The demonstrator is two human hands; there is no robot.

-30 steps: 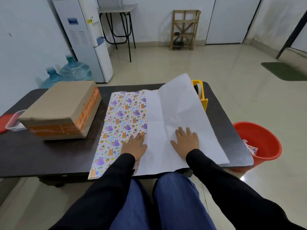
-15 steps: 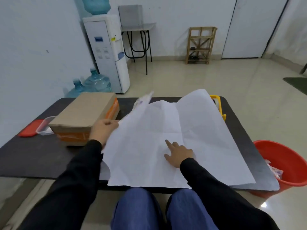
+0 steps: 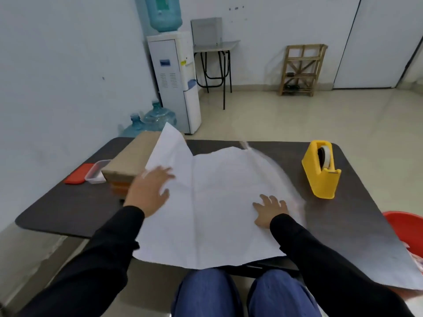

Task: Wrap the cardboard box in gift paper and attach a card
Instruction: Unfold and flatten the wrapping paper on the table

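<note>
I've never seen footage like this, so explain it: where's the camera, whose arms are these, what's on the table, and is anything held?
No machine here: a person wears one camera on the head, looking down at their own arms. On the dark table lies gift paper, white side up, one corner raised over a cardboard box. A yellow tape dispenser stands to the right; a red lid and clear tub sit left. The right hand lies flat on the paper. The left hand, blurred, is spread open at the paper's left edge. Neither grips anything.
</note>
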